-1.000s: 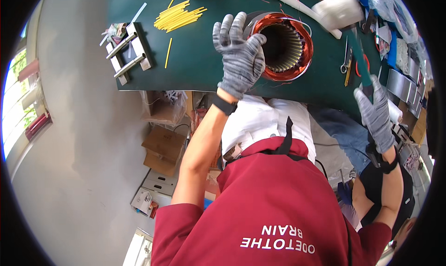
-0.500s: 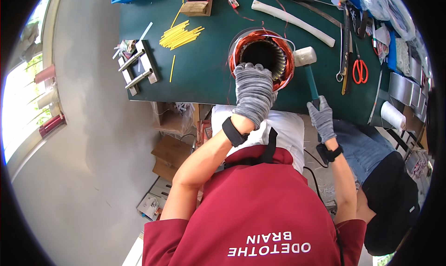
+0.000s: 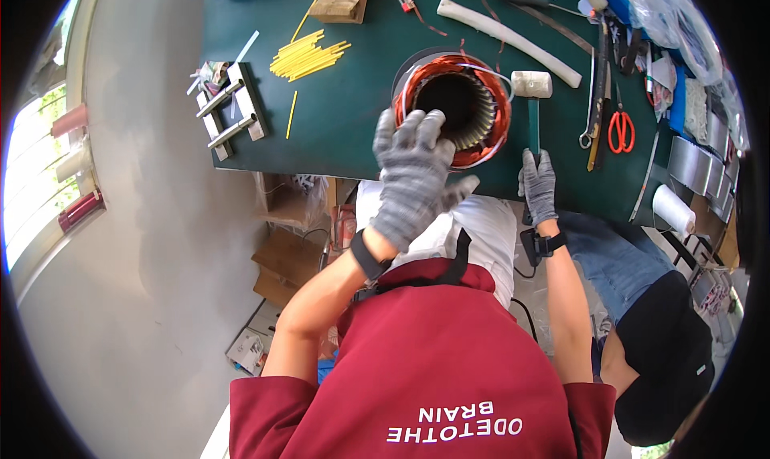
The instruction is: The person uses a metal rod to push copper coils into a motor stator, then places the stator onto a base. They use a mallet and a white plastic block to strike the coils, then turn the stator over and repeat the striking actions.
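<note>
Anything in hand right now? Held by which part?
The right hand holds the mallet by its handle, at the end away from the pale head. The left hand holds nothing; its spread fingers overlap the stator in view.

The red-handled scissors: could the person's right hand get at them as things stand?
Probably yes: the scissors lie to the right of the right hand, with only flat-lying tools between. The hand holds a mallet, though, and may need to set it down first.
</note>
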A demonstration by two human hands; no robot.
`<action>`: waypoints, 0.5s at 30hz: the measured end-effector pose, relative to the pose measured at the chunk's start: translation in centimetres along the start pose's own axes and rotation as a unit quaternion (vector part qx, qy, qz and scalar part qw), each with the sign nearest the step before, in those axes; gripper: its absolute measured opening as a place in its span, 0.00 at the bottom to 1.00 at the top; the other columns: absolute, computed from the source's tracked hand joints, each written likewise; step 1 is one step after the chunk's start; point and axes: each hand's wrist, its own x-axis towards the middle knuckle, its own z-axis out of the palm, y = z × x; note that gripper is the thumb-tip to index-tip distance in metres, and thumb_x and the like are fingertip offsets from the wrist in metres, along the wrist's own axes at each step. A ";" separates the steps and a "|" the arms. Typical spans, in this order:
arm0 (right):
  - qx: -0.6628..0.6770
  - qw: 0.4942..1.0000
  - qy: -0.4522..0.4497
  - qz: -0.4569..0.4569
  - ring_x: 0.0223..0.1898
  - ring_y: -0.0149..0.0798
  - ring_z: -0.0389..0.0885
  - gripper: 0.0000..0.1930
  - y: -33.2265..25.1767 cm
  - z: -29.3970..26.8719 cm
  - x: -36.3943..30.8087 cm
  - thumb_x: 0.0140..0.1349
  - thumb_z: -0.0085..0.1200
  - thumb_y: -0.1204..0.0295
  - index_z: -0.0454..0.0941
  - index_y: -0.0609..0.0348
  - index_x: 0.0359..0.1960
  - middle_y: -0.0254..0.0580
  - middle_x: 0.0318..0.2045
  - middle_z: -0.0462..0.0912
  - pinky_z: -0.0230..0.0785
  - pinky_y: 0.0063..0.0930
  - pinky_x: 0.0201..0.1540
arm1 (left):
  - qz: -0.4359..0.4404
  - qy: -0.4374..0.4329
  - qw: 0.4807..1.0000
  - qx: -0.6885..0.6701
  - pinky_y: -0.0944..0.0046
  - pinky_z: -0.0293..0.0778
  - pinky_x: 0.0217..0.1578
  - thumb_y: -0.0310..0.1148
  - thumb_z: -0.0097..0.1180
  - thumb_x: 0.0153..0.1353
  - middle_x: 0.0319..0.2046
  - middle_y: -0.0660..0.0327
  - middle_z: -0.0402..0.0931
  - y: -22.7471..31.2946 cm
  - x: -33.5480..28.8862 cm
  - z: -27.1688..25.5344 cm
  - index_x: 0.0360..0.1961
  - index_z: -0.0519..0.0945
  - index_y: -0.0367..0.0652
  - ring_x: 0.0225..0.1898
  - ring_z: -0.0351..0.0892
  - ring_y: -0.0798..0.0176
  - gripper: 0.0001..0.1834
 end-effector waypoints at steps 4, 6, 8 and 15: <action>0.001 1.000 -0.020 -0.008 0.12 0.23 0.67 0.09 1.2 -1.8 1.5 0.62 0.51 0.65 0.68 0.55 0.35 0.28 0.15 0.69 0.60 0.18 0.12 | -0.048 0.143 0.985 -0.082 0.46 0.47 0.60 0.31 0.57 0.48 0.55 0.51 0.63 -4.0 -2.9 0.1 0.34 0.80 0.51 0.58 0.58 0.48 0.10; -0.052 0.998 -0.027 0.019 0.14 0.21 0.67 0.09 -0.9 -3.2 1.6 0.61 0.52 0.66 0.69 0.55 0.38 0.26 0.16 0.70 0.60 0.17 0.13 | -0.087 0.172 0.963 -0.189 0.48 0.45 0.60 0.31 0.55 0.51 0.58 0.48 0.60 -4.7 -2.2 0.8 0.38 0.80 0.51 0.60 0.54 0.45 0.11; -0.172 0.985 -0.023 0.027 0.13 0.20 0.64 0.10 -5.3 -5.9 0.9 0.61 0.51 0.66 0.69 0.54 0.40 0.24 0.16 0.68 0.57 0.15 0.13 | -0.080 0.187 0.949 -0.240 0.48 0.43 0.61 0.34 0.53 0.53 0.60 0.46 0.56 -4.3 -0.4 0.9 0.41 0.80 0.50 0.62 0.50 0.43 0.13; -0.244 0.955 0.016 -0.170 0.12 0.18 0.59 0.14 -18.9 -12.5 -9.1 0.66 0.40 0.64 0.71 0.60 0.46 0.26 0.14 0.65 0.51 0.13 0.14 | -0.040 0.197 0.943 -0.264 0.43 0.38 0.62 0.34 0.51 0.43 0.57 0.42 0.60 -5.2 0.6 6.3 0.26 0.76 0.44 0.61 0.52 0.40 0.09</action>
